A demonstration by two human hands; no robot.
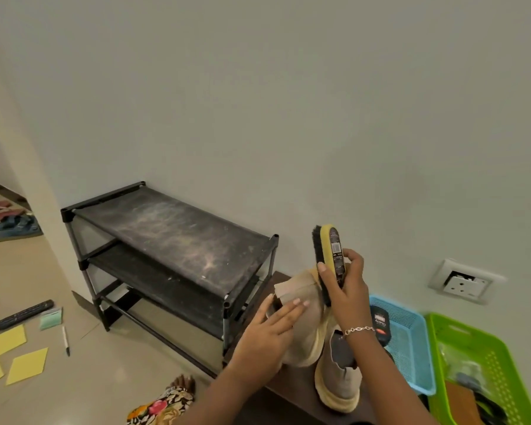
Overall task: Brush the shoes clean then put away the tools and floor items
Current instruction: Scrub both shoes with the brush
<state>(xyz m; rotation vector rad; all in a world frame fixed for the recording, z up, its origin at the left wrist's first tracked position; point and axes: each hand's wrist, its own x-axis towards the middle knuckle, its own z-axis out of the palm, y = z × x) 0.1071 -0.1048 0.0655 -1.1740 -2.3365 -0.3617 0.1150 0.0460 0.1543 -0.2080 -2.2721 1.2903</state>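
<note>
My right hand [345, 294] grips a yellow-backed shoe brush [328, 256] with black bristles, held upright with its lower end against a beige boot [308, 320]. My left hand [270, 335] lies on that boot's side, fingers straight along the ankle opening, holding it tipped on a dark low table [292, 391]. A second beige boot [339, 381] with a grey elastic panel stands upright just to the right, under my right wrist.
A dusty black two-tier shoe rack [172, 240] stands against the wall. A blue basket [408, 338] holding a black polish bottle [380, 325] and a green basket [485, 369] sit on the right. On the floor at left lie a remote [23, 314], pen [65, 340], yellow sheets [28, 365], slippers [13, 228].
</note>
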